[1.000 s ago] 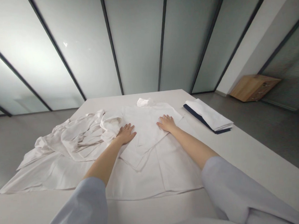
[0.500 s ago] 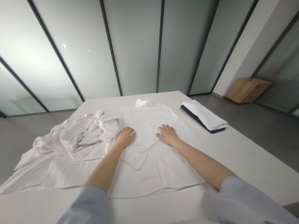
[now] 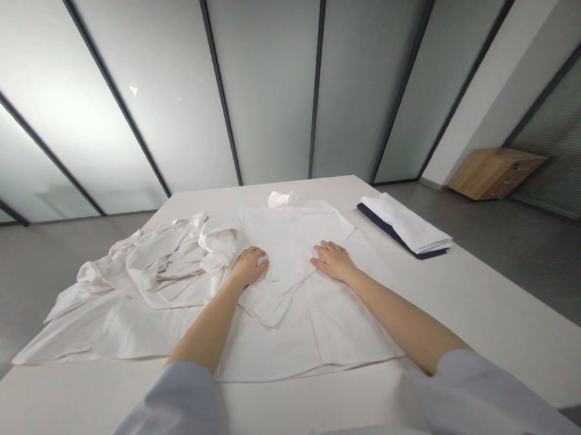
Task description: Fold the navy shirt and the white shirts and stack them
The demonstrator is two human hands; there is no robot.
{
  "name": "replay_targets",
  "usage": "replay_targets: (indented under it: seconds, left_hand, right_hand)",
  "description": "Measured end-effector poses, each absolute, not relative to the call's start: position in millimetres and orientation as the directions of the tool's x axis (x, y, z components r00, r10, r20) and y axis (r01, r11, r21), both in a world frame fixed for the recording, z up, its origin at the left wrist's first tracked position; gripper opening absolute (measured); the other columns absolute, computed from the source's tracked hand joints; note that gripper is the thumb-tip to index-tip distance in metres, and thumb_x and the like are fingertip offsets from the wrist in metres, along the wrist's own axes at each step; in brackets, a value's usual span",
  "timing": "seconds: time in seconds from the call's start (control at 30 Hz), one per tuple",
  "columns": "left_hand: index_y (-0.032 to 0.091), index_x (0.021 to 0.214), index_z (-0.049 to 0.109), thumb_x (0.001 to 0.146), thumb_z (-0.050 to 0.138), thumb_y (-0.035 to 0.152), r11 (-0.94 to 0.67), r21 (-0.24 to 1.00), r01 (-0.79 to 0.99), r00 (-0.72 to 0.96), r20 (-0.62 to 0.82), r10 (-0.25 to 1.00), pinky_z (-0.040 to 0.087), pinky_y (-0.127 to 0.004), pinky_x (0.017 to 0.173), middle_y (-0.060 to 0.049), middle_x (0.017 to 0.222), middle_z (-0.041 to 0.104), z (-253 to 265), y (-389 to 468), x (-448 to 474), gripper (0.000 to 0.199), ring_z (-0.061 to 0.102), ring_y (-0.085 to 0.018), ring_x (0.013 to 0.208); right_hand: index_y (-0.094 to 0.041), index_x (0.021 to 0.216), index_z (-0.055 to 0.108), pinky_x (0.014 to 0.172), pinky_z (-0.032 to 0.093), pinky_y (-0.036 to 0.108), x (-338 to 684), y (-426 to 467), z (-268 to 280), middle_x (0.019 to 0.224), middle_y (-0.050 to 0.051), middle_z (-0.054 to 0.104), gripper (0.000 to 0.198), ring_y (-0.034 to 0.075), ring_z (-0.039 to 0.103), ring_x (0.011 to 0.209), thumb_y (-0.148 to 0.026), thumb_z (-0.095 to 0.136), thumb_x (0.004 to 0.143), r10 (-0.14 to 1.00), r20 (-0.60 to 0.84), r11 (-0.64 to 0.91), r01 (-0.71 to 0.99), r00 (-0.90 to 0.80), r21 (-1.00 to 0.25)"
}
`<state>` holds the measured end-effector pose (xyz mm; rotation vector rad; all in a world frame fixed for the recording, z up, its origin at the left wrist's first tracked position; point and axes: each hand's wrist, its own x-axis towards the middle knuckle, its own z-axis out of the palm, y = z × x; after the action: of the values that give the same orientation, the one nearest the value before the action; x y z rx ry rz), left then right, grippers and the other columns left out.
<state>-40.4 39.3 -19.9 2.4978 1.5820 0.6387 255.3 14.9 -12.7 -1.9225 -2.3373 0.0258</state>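
Note:
A white shirt [image 3: 297,322] lies spread out in front of me, its collar [image 3: 280,199] at the far end and part of it folded over the middle. My left hand [image 3: 249,267] rests palm down on its left side, fingers stretched, close to a crumpled heap of white garments [image 3: 146,266]. On the right side, my right hand [image 3: 335,261] lies flat with its fingers spread, near the edge of the folded-over layer. Neither hand grips the cloth.
To the right on the white table [image 3: 474,318], folded white cloth [image 3: 406,220] sits on top of folded dark navy cloth [image 3: 433,254]. A wooden cabinet [image 3: 489,174] stands on the floor beyond, at the back right. Frosted glass panels [image 3: 272,81] rise behind the table.
The whole view has shifted slightly, so things appear a little further right. Both hands stay in about the same place on the shirt.

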Motion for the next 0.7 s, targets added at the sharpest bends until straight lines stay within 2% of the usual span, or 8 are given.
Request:
replay_targets:
  seconds: [0.23,0.33,0.43,0.57,0.7]
  left_hand:
    - [0.017,0.107,0.064,0.083,0.053,0.030,-0.435,0.309,0.846,0.355,0.284,0.891,0.045,-0.035,0.097,-0.010,0.114,0.064,-17.6,37.9,-39.1,0.029,0.059,-0.023,0.107]
    - [0.017,0.105,0.064,0.085,0.051,0.029,-0.413,0.344,0.843,0.317,0.304,0.899,0.048,-0.032,0.089,-0.009,0.107,0.066,-11.6,35.9,-37.5,0.027,0.062,-0.022,0.098]
    - [0.019,0.106,0.063,0.086,0.048,0.027,-0.408,0.322,0.855,0.249,0.435,0.865,0.048,-0.033,0.085,-0.008,0.102,0.067,-1.2,31.3,-35.3,0.026,0.063,-0.021,0.093]
    - [0.020,0.106,0.062,0.083,0.051,0.025,-0.336,0.228,0.914,0.123,0.633,0.764,0.038,-0.043,0.096,-0.011,0.111,0.062,15.0,24.1,-35.8,0.025,0.054,-0.028,0.109]
    - [0.022,0.106,0.059,0.084,0.051,0.024,-0.168,0.329,0.929,-0.103,0.668,0.737,0.033,-0.046,0.101,-0.011,0.124,0.055,27.0,24.4,-48.1,0.024,0.048,-0.029,0.118]
  right_hand:
    - [-0.024,0.137,0.048,0.108,0.030,0.045,256.0,15.9,-13.2,0.149,0.010,0.039,0.053,0.029,0.035,0.136,-0.052,0.039,0.093,0.980,0.078,0.192,0.977,-0.185,-0.089]
    - [-0.023,0.138,0.047,0.108,0.029,0.045,256.2,16.0,-13.1,0.149,0.011,0.039,0.054,0.030,0.034,0.136,-0.052,0.038,0.093,0.980,0.073,0.193,0.977,-0.187,-0.095]
    - [-0.024,0.139,0.047,0.108,0.029,0.045,256.4,16.2,-12.9,0.149,0.011,0.038,0.055,0.029,0.033,0.137,-0.053,0.037,0.093,0.980,0.063,0.193,0.976,-0.187,-0.098]
    - [-0.025,0.140,0.045,0.108,0.028,0.046,257.2,16.5,-13.6,0.150,0.010,0.037,0.055,0.030,0.032,0.137,-0.053,0.036,0.093,0.981,0.056,0.192,0.976,-0.188,-0.099]
    - [-0.024,0.139,0.046,0.108,0.028,0.046,257.9,17.2,-14.7,0.150,0.011,0.037,0.055,0.030,0.032,0.137,-0.053,0.037,0.093,0.978,0.064,0.203,0.974,-0.197,-0.103]
